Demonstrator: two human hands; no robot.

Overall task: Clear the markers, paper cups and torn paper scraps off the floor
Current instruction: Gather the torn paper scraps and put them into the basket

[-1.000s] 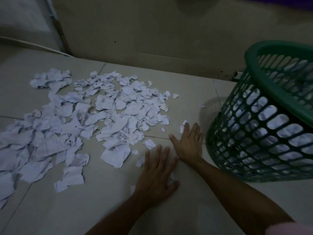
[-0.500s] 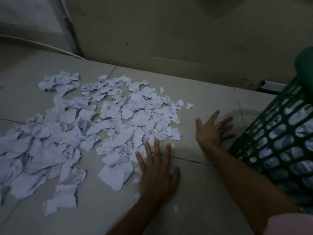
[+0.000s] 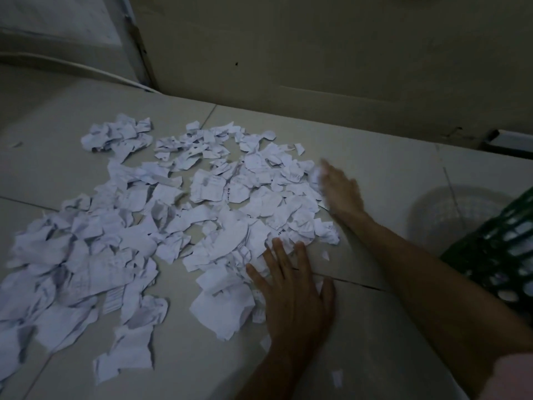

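Note:
A wide spread of torn white paper scraps point(image 3: 161, 226) covers the tiled floor from the left edge to the middle. My left hand point(image 3: 291, 295) lies flat, palm down, fingers apart, against the pile's near right edge, over a few scraps. My right hand point(image 3: 340, 192), blurred by motion, is open and pressed against the pile's far right edge. A few small scraps point(image 3: 336, 378) lie loose near my left forearm. No markers or paper cups are visible.
A green plastic lattice basket point(image 3: 499, 255) stands at the right edge, partly out of frame. A wall point(image 3: 317, 53) runs along the back, with a door frame point(image 3: 135, 41) at the upper left. Bare floor tiles point(image 3: 389, 174) lie between pile and basket.
My right hand has swept left from near the basket to the pile's right edge, pushing scraps together. My left hand slid slightly forward into the pile. The view shifted left, so less of the basket shows.

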